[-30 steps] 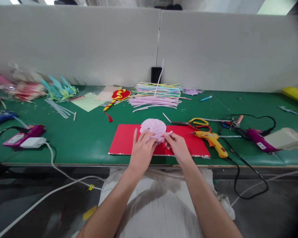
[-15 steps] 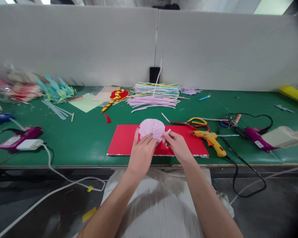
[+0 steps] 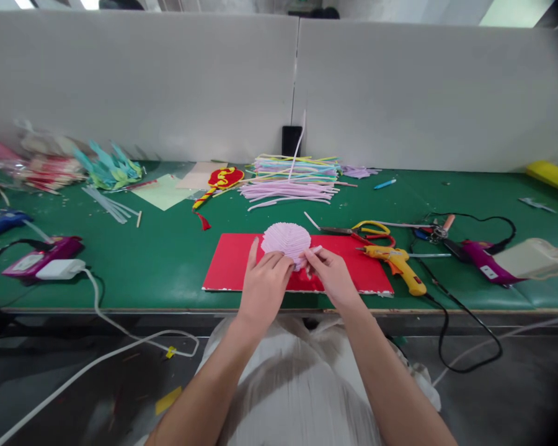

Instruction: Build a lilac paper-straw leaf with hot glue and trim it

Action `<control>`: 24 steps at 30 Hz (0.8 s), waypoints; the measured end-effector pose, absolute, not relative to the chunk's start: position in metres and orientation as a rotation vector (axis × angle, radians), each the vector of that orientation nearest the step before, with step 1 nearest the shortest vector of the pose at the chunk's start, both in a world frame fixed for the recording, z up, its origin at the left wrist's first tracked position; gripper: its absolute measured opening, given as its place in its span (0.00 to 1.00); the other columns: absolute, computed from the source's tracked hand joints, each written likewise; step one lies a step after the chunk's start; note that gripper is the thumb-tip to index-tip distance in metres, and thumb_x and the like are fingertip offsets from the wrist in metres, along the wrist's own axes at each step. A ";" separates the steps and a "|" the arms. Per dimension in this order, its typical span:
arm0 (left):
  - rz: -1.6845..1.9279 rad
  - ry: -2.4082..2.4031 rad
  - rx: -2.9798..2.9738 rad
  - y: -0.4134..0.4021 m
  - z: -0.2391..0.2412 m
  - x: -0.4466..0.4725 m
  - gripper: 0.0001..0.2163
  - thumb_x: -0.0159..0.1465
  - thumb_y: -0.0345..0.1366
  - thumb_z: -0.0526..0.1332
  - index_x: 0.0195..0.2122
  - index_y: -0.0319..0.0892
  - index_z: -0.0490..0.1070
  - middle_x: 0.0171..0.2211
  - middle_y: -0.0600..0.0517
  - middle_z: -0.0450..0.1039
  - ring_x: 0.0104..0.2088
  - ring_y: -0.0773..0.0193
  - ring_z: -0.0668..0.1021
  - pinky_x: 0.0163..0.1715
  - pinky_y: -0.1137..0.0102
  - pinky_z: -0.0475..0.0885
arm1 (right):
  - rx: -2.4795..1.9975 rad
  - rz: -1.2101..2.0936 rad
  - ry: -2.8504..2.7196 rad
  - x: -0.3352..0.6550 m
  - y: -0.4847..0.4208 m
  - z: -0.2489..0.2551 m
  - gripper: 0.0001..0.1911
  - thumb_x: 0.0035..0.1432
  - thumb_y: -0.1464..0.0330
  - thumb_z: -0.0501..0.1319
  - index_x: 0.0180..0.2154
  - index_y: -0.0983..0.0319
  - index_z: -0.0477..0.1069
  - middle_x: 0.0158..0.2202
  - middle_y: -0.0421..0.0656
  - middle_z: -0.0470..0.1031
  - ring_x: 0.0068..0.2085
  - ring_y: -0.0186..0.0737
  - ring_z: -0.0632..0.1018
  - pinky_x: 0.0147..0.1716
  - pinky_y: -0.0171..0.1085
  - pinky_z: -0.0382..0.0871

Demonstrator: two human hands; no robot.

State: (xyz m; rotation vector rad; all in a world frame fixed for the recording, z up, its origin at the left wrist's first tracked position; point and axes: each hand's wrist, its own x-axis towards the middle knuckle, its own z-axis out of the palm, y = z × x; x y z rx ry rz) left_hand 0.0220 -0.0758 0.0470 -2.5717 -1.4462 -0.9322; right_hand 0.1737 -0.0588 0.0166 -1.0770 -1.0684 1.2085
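A round, leaf-veined lilac disc of pipe cleaners (image 3: pixel 287 237) lies over a red board (image 3: pixel 225 260). My left hand (image 3: pixel 266 282) grips the disc's lower edge, its little finger raised off to the left. At the disc's lower right, my right hand (image 3: pixel 330 272) pinches a short lilac pipe cleaner end (image 3: pixel 315 249) between thumb and fingertips. The exact contact under the fingers is hidden.
Scissors (image 3: pixel 372 232) and a yellow hot glue gun (image 3: pixel 397 263) lie right of the board. Behind it is a pile of pastel pipe cleaners (image 3: pixel 291 186), with a red and yellow fan-shaped ornament (image 3: pixel 224 178) to the left. A purple power strip (image 3: pixel 46 257) sits at left.
My left fingers have shifted slightly down toward the disc's lower edge, uncovering more of it. The right hand keeps its pinch nearly in place. The view has moved slightly.
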 end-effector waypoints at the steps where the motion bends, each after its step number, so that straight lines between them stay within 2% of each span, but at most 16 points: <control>1: -0.927 -1.446 -2.566 -0.076 0.048 0.022 0.08 0.66 0.30 0.54 0.34 0.43 0.72 0.35 0.52 0.77 0.37 0.62 0.78 0.62 0.49 0.45 | -1.081 1.203 -1.049 0.173 -0.059 0.017 0.13 0.50 0.57 0.64 0.28 0.61 0.75 0.23 0.38 0.73 0.22 0.30 0.70 0.23 0.32 0.66; 11: -0.898 -1.482 -2.538 -0.073 0.042 0.021 0.10 0.66 0.29 0.52 0.33 0.43 0.73 0.31 0.53 0.77 0.35 0.62 0.77 0.62 0.49 0.48 | -1.148 1.190 -0.966 0.164 -0.063 0.016 0.14 0.45 0.57 0.67 0.27 0.62 0.75 0.25 0.42 0.76 0.25 0.35 0.74 0.25 0.35 0.72; 14: -1.112 -1.486 -2.494 -0.073 0.039 0.022 0.07 0.65 0.31 0.54 0.39 0.44 0.72 0.38 0.51 0.76 0.41 0.60 0.76 0.61 0.50 0.50 | -1.164 1.147 -0.963 0.163 -0.063 0.015 0.14 0.45 0.58 0.67 0.26 0.62 0.75 0.24 0.42 0.75 0.27 0.36 0.74 0.25 0.36 0.72; 17: -1.518 -1.687 -2.325 -0.071 0.037 0.019 0.10 0.65 0.32 0.55 0.47 0.43 0.68 0.47 0.45 0.71 0.49 0.57 0.72 0.55 0.55 0.62 | -1.164 1.066 -0.934 0.165 -0.061 0.015 0.14 0.48 0.57 0.65 0.27 0.62 0.74 0.26 0.42 0.75 0.27 0.36 0.74 0.27 0.36 0.73; 20: -1.917 -2.048 -2.253 -0.064 0.033 0.015 0.08 0.64 0.37 0.55 0.42 0.41 0.69 0.39 0.46 0.73 0.40 0.59 0.76 0.41 0.63 0.71 | -1.149 1.019 -0.927 0.169 -0.060 0.018 0.13 0.49 0.57 0.64 0.27 0.61 0.74 0.26 0.41 0.75 0.28 0.35 0.74 0.30 0.36 0.73; 24: -2.307 -2.280 -2.464 -0.056 0.033 0.015 0.06 0.57 0.37 0.60 0.33 0.41 0.70 0.27 0.53 0.74 0.28 0.65 0.76 0.33 0.69 0.72 | -1.127 1.025 -0.974 0.169 -0.060 0.023 0.12 0.49 0.59 0.65 0.27 0.61 0.74 0.25 0.40 0.74 0.28 0.35 0.74 0.32 0.37 0.73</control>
